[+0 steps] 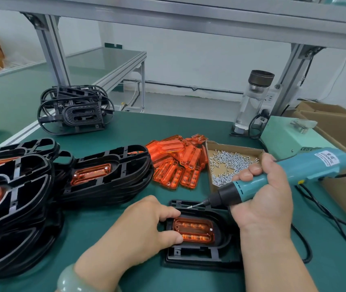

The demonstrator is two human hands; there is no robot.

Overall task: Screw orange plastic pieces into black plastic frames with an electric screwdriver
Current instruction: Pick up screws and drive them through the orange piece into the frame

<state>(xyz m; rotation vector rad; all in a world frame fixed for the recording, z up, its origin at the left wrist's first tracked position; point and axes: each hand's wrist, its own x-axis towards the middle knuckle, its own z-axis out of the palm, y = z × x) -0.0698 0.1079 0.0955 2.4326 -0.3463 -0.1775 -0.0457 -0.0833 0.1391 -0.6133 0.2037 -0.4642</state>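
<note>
My right hand (pixel 260 199) is wrapped round the screwdriver (pixel 294 167). Its bit slants down and left with a screw (pixel 191 206) on the tip, at the far edge of the frame (pixel 206 253); whether it touches there I can't tell. The frame lies flat on the bench (pixel 168 131) right in front of me, with the orange piece (pixel 193 229) seated in its middle.

My left hand (pixel 146 226) steadies it, thumb and forefinger pinching the piece's left end. Those fingers (pixel 168 212) cover the spot where I judge the next screw goes, since a screw head (pixel 211 229) shows at the right end.

To do this well I would:
- slide the fingers back just enough to bare the hole, with the piece pressed down;
- bring the screwdriver upright rather than slanted;
- seat the screw in the hole before pressing the trigger;
- push straight down, so it doesn't go in crooked or skid onto the orange plastic.
</note>
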